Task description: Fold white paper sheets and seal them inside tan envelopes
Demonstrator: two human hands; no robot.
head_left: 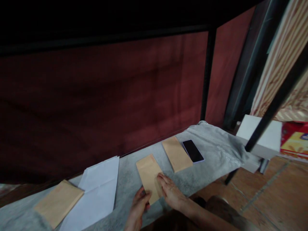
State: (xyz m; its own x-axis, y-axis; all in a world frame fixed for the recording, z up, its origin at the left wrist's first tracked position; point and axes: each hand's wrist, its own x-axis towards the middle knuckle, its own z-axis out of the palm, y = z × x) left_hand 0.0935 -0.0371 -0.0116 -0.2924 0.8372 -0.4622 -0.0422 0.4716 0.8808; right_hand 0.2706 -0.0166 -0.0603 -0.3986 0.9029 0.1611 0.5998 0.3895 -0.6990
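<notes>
A brown envelope [149, 175] lies flat on the grey cloth-covered table [216, 150], straight in front of me. My left hand [139, 205] pinches its near edge with curled fingers. My right hand [171, 192] rests flat on its lower right part, fingers stretched out. A second brown envelope [176, 154] lies just to the right, beside a dark phone [192, 150]. White paper sheets [98, 189] lie to the left, with a third brown envelope [59, 202] beyond them.
A dark red wall panel [108, 96] rises right behind the table, with a black post [207, 73] at its right end. A white box [262, 134], a slanted black bar [274, 106] and a red-yellow package [295, 139] stand right, above tiled floor [271, 199].
</notes>
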